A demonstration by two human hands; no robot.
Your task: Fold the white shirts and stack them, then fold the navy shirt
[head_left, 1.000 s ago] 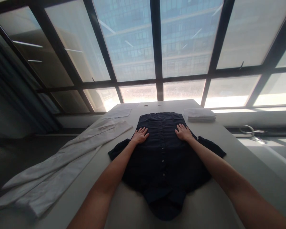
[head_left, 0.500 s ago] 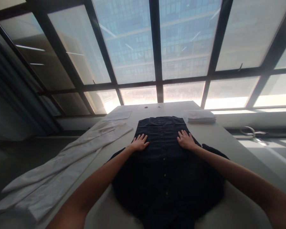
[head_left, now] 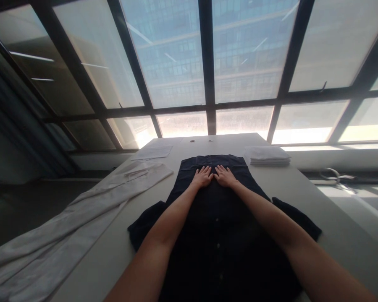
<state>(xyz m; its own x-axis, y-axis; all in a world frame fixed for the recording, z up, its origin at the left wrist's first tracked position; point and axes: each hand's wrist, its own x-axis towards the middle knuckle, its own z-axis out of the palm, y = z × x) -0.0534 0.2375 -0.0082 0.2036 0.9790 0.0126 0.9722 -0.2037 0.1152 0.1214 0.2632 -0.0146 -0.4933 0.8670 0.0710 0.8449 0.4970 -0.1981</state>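
Note:
A dark navy button-up shirt [head_left: 214, 214] lies spread on the white table [head_left: 327, 239], its row of buttons running down the middle. Short sleeves stick out to both sides, and the part nearest me is in deep shadow. My left hand [head_left: 203, 177] rests flat on the cloth just left of the button line, fingers apart. Mirroring it, my right hand [head_left: 225, 176] lies flat just to the right of that line. The thumbs nearly meet. Neither hand grips any cloth.
White garments [head_left: 91, 214] drape along the table's left side. A flat white sheet [head_left: 153, 152] lies at the back left, a folded white stack [head_left: 267, 155] at the back right. Beyond the right edge is a shiny metal frame [head_left: 337, 177]. Tall windows [head_left: 173, 63] stand behind.
Both hands have slid inward from the shirt's sides to the button line and slightly away from me. The sleeves show more fully at both sides.

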